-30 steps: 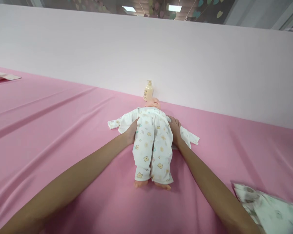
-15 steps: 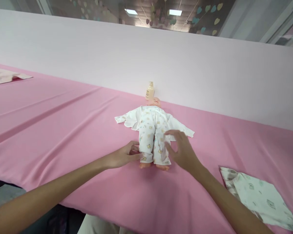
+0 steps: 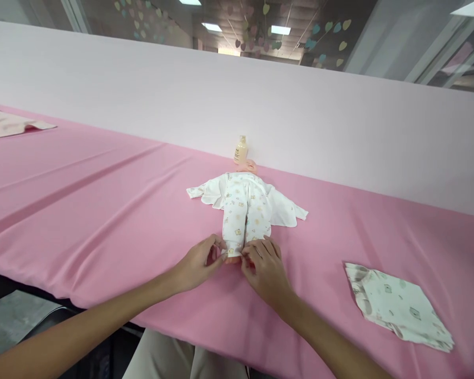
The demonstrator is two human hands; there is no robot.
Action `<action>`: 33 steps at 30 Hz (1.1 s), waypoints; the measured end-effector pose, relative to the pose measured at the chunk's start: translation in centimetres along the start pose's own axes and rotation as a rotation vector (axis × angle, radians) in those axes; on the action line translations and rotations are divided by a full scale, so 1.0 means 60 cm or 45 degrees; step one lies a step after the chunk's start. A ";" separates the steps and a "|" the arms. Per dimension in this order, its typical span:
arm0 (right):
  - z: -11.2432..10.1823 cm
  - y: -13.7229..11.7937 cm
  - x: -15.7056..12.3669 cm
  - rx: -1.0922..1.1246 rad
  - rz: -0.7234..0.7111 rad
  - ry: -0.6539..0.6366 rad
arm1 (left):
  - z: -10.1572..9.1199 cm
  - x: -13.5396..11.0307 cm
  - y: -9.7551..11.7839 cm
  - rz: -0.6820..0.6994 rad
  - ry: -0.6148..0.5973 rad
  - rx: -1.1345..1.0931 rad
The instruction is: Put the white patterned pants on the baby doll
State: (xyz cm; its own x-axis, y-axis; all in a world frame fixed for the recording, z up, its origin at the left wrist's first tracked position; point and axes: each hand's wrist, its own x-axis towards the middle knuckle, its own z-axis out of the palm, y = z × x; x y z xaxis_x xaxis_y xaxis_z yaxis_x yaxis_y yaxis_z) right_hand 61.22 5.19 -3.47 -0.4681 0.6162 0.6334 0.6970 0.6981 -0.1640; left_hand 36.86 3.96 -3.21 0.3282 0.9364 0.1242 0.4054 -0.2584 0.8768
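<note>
A baby doll point(image 3: 246, 206) lies on its back on the pink table cover point(image 3: 102, 200), head toward the far wall. It wears a white top and white trousers printed with small bears. My left hand point(image 3: 199, 260) and my right hand point(image 3: 265, 266) meet at the doll's feet. Both hands have their fingers pinched on the left trouser cuff point(image 3: 233, 248). My right hand covers the doll's other foot.
A cream pump bottle point(image 3: 240, 149) stands against the pale wall behind the doll's head. A folded printed cloth point(image 3: 397, 311) lies at the right near the front edge. Another pale cloth point(image 3: 8, 123) rests at the far left. The cover's front edge drops off below my arms.
Both hands slid from the doll's waist down its legs to the feet and closed on the trouser cuff. My view pulled back, so the doll looks smaller and farther.
</note>
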 end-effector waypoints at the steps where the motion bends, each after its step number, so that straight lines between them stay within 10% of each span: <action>1: 0.001 -0.002 -0.001 0.049 -0.009 0.008 | 0.001 -0.006 0.001 0.017 0.003 0.015; 10: -0.014 0.013 -0.001 0.237 -0.122 -0.102 | 0.018 -0.021 -0.015 0.153 0.184 0.487; 24: -0.087 0.089 -0.049 0.217 0.281 -0.458 | -0.002 -0.054 0.000 0.558 0.284 0.888; 33: -0.074 0.092 -0.058 0.260 0.485 -0.403 | 0.051 0.027 0.051 0.601 0.136 1.061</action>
State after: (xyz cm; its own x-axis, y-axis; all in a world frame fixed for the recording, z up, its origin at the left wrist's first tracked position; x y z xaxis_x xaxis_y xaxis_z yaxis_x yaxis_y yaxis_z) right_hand 69.09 5.28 -3.19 -0.3653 0.8977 0.2462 0.7446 0.4405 -0.5015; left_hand 41.24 3.94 -1.75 0.5497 0.6990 0.4573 0.7408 -0.6609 0.1197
